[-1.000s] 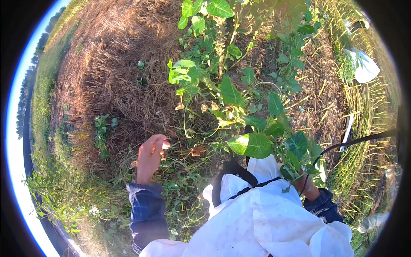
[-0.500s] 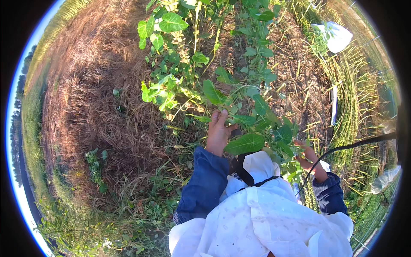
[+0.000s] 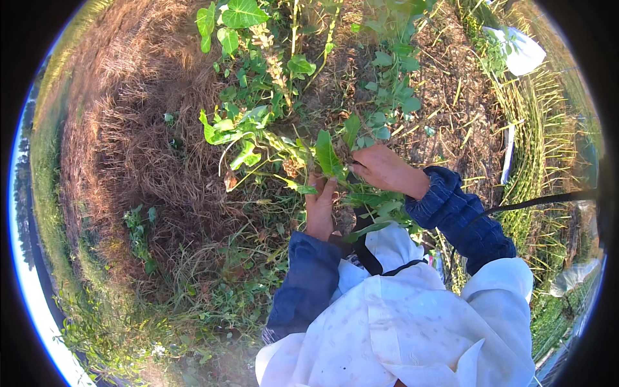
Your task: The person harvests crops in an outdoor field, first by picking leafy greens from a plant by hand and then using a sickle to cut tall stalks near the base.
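A leafy green vine (image 3: 327, 155) with broad leaves runs through the middle of the view. My left hand (image 3: 320, 209) reaches up from below and is closed on the vine's stem, thumb and fingers pinched together just under an upright leaf. From the right, my right hand (image 3: 389, 170) comes across with its fingertips closed on the same vine, a short way from the left hand. Exactly what lies between the right fingertips is hidden. Several large leaves (image 3: 380, 206) hang below the right wrist, in front of my white garment (image 3: 387, 309).
Taller leafy stems (image 3: 244, 13) rise ahead. Dry brown straw (image 3: 155, 122) covers the ground at left, with green weeds (image 3: 213, 309) nearer me. Cut stalks (image 3: 541, 155) and a white bag (image 3: 521, 53) lie at right. A black strap (image 3: 548, 201) crosses from the right edge.
My right hand has moved left and up from the hanging leaves at the right, to the stem by my left hand. My left hand stays near the same spot, still pinching.
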### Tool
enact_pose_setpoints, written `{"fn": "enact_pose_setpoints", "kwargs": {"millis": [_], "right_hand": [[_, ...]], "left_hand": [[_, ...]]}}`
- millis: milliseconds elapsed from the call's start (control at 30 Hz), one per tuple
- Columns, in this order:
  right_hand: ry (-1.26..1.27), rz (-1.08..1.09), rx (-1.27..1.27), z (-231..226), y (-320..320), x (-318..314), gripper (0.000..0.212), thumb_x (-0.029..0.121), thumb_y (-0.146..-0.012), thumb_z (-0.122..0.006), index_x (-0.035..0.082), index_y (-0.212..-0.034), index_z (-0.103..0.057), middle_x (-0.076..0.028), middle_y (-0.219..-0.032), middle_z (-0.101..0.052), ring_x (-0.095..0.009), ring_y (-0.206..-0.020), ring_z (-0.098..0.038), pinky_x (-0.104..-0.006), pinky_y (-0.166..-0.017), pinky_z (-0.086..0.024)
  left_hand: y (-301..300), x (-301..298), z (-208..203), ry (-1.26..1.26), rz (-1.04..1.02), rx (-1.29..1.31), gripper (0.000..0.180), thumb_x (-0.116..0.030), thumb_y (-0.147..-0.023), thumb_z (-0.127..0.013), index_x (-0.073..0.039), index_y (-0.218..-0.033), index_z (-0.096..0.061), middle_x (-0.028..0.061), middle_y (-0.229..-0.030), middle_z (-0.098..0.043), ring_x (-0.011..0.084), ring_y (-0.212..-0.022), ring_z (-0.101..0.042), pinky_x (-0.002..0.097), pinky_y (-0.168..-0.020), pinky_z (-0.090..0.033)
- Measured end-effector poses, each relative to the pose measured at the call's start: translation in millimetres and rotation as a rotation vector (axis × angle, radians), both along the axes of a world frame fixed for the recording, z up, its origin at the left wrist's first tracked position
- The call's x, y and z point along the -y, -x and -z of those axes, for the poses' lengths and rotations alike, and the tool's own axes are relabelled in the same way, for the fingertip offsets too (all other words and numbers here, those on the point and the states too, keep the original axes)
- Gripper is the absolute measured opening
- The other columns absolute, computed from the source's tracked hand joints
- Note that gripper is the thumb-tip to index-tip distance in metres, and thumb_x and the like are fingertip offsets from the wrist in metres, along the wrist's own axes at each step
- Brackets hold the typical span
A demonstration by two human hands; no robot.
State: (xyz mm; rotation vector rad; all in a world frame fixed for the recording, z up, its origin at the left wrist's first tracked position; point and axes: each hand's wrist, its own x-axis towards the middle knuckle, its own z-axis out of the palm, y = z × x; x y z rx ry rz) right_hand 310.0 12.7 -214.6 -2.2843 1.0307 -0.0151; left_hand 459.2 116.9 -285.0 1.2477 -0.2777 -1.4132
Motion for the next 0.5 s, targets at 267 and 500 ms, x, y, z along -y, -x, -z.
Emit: {"fn": "enact_pose_setpoints", "kwargs": {"millis": [267, 500], "right_hand": [[-0.604, 0.774, 0.761, -118, 72, -22, 0.029, 0.03, -0.097, -0.047, 0.004, -0.084, -0.049, 0.006, -0.048, -0.033, -0.005, -0.038, -0.03, -0.0215, -0.038, -0.023], [-0.125, 1.255, 0.95, -115, 189, -26, 0.021, 0.02, -0.098, -0.046, 0.002, -0.101, -0.056, 0.007, -0.056, -0.033, -0.002, -0.043, -0.031, -0.017, -0.038, -0.021]], "left_hand": [[-10, -8, -4, -0.01, -0.135, -0.168, 0.017, -0.014, -0.088, -0.06, -0.008, -0.104, -0.055, 0.0028, -0.096, -0.061, 0.0159, -0.082, -0.061, 0.0285, -0.063, -0.043], [-11, -8, -10, 0.071, 0.063, -0.33, 0.011, -0.007, -0.091, -0.052, -0.006, -0.102, -0.055, 0.0055, -0.089, -0.06, 0.0236, -0.094, -0.061, 0.0372, -0.072, -0.053]]}}
